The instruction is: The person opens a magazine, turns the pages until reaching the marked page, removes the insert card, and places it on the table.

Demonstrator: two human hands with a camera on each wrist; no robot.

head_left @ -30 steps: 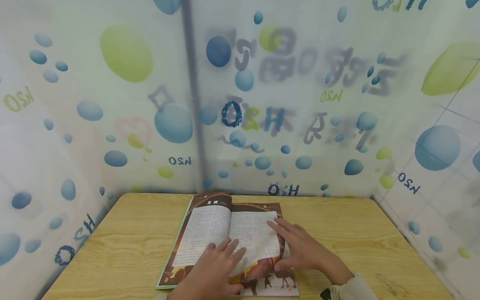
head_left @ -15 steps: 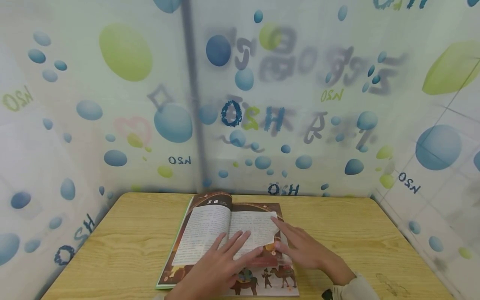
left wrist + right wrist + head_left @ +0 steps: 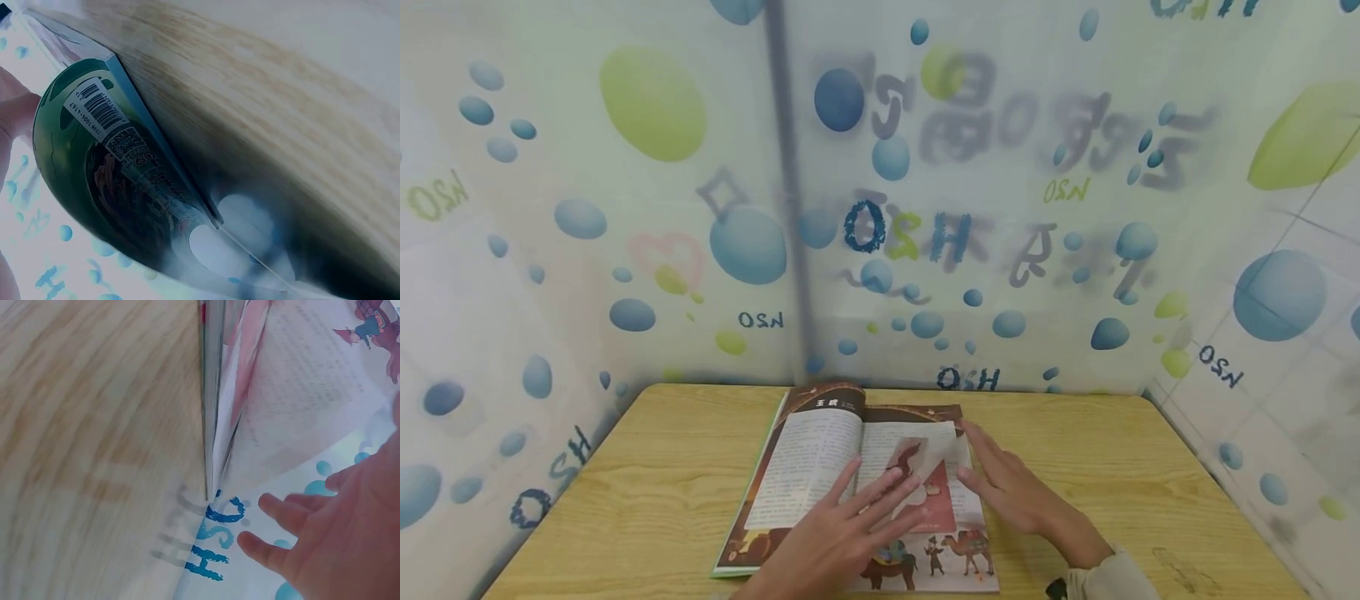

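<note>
An open book (image 3: pixel 812 467) lies on the wooden table, its left half showing printed text. My left hand (image 3: pixel 842 533) reaches over the lower right page with fingers straight and spread. Beside the book's right edge is my right hand (image 3: pixel 1018 492), fingers extended and thumb apart. Between the hands a partly raised leaf (image 3: pixel 958 450) curves up, and a reddish picture page (image 3: pixel 936 500) shows below it. In the right wrist view, spread fingers of the right hand (image 3: pixel 331 531) stand near the lifted page (image 3: pixel 300 394). The left wrist view shows the curved green cover (image 3: pixel 69 125) with a barcode.
The wooden table (image 3: pixel 1112 467) extends to both sides of the book. Behind it hangs a pale curtain (image 3: pixel 880 333) printed with blue and green dots and lettering, which also runs along both sides.
The left hand has slid right and slightly up over the page. The right hand has shifted slightly right. The raised leaf has curled further, uncovering the reddish picture page.
</note>
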